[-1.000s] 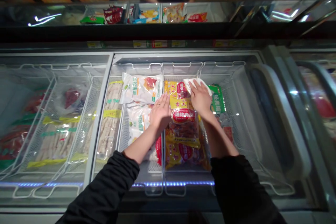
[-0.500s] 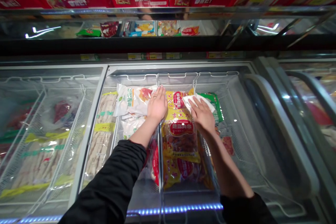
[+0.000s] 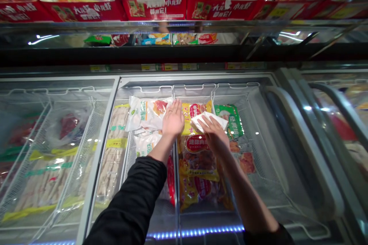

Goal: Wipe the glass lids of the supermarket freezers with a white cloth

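Observation:
Both my arms reach into an open chest freezer. My left hand (image 3: 173,119) lies flat with fingers together on the wire divider between a white packet (image 3: 146,113) and a yellow and red packet (image 3: 196,111). My right hand (image 3: 213,134) presses a white cloth (image 3: 208,120) onto the yellow and red packet, fingers stretched over the cloth. More yellow and red packets (image 3: 199,168) lie stacked toward me in the same wire basket (image 3: 193,86).
A green packet (image 3: 231,119) lies in the basket to the right. Long pale packets with yellow bands (image 3: 112,153) fill the baskets on the left. A slid-back glass lid (image 3: 310,141) sits at the right. Red cartons (image 3: 155,5) line the shelf above.
The view has tilted up and closer. My right hand with the cloth slid left and toward me over the yellow packet. My left hand moved up onto the divider by the white packet.

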Motion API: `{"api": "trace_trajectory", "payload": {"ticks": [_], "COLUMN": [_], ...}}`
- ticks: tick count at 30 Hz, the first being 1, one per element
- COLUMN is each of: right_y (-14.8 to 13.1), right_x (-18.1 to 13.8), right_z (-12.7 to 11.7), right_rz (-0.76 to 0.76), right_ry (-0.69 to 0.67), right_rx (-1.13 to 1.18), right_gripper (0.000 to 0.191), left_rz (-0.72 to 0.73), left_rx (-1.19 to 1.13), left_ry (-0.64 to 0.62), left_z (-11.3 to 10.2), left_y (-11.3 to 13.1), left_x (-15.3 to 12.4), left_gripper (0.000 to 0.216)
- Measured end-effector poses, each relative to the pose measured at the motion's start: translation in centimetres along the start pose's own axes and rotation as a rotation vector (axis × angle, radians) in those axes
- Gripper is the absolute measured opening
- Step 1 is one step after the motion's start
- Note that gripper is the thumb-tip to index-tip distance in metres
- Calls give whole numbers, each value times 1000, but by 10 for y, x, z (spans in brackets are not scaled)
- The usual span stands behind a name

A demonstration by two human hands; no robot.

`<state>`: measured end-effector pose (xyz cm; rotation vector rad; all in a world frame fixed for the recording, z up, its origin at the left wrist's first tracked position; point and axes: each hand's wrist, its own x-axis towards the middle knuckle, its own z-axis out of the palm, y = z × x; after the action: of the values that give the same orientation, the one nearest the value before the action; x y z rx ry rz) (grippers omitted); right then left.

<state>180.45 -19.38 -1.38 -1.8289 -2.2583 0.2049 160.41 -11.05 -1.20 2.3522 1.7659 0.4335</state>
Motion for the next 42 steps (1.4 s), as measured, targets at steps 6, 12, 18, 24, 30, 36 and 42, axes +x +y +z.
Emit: {"api": "trace_trajectory", "payload": {"ticks": [6, 12, 18, 24, 30, 36, 42], "right_y": [6, -40, -7, 8, -28, -5, 2], "right_x": [60, 67, 9, 68, 89, 35, 77], "right_z": [-2, 6, -3, -7, 8, 8, 6], "right_rz": [209, 0, 35, 204, -12, -22, 174], "right_ry": [80, 23, 42, 67, 27, 53, 128], "right_rx": [-42, -9, -52, -56, 28, -10, -13], "right_gripper": [51, 53, 51, 50, 51, 50, 51], "left_rz": [4, 14, 2, -1, 9, 7, -8], "left_rx": [11, 15, 1, 1, 2, -11, 3], "left_ry": [4, 2, -4, 3, 12, -7, -20], "left_z": [-3, -2, -1, 2, 1, 1, 2], "left_y": [3, 1, 0, 0, 0, 0, 0], "left_x": [0, 1, 0, 0, 0, 0, 1], "left_gripper": [55, 54, 55, 55, 53, 57, 57]}}
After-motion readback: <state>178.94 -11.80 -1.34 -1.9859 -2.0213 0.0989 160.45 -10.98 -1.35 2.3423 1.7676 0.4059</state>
